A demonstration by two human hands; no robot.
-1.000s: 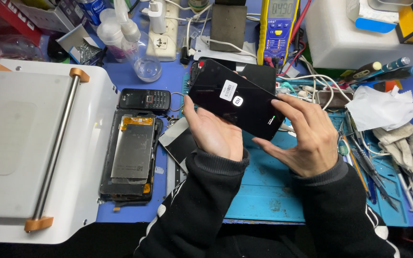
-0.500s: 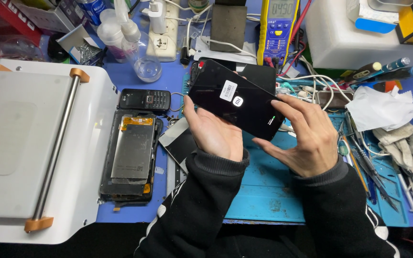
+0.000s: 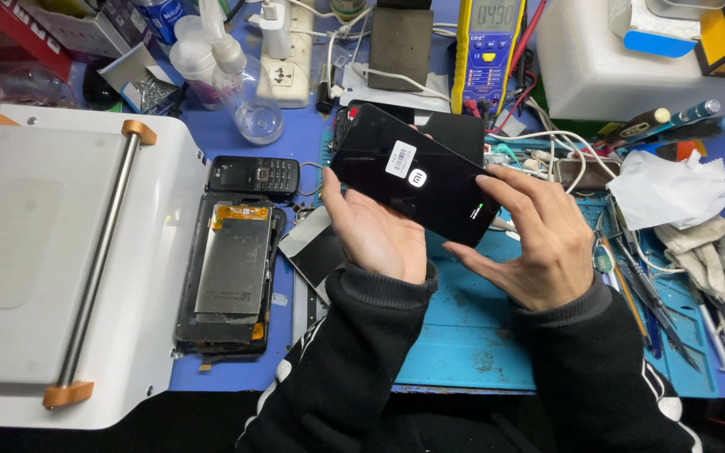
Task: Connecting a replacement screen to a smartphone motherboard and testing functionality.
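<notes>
On the left of the tabletop (image 3: 312, 138) sits a white machine with a roller bar (image 3: 60, 260), and just beside it lies an opened phone chassis (image 3: 232, 273) below a small keypad phone (image 3: 253, 174). The black smartphone (image 3: 413, 172) is already lifted clear of the blue mat (image 3: 472, 335) and appears whole, its back panel closed; any opening seems not yet begun. The left hand (image 3: 375, 231) cups its lower edge from beneath, grip closed around it. The right hand (image 3: 539, 243) steadies the right corner, fingers (image 3: 505, 189) lying flat on its back.
</notes>
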